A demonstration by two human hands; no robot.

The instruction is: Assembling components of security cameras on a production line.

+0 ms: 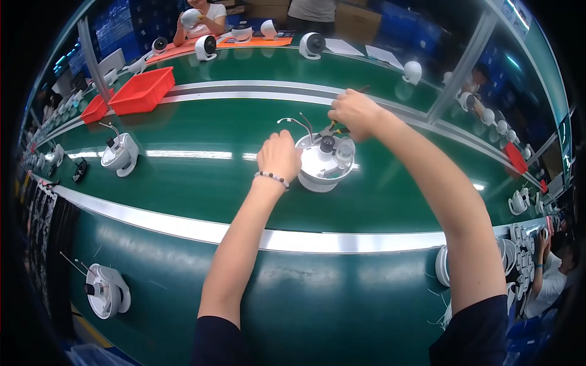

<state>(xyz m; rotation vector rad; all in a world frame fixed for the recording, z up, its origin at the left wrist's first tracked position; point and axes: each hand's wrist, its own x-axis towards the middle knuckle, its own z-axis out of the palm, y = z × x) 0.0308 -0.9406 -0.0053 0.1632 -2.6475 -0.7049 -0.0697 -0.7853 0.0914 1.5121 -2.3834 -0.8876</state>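
An open white camera housing [318,172] with a dark round lens part inside sits on the green belt in front of me. Loose wires with small connectors [295,122] stick up from its far left side. Against its left rim is my left hand [279,155], closed, with a beaded bracelet at the wrist; its fingertips are partly hidden. In my closed right hand [356,114] is a pair of pliers [328,130] with yellow-and-black handles, its jaws over the far side of the housing. A clear round cover [345,151] shows at the housing's right side.
Similar open housings stand at left on the belt [120,154] and on the near table [105,293]. Red bins [143,91] are far left. White rings [442,266] and cut strips lie near right. Beyond a metal rail, finished cameras [312,46] line another belt; people work there.
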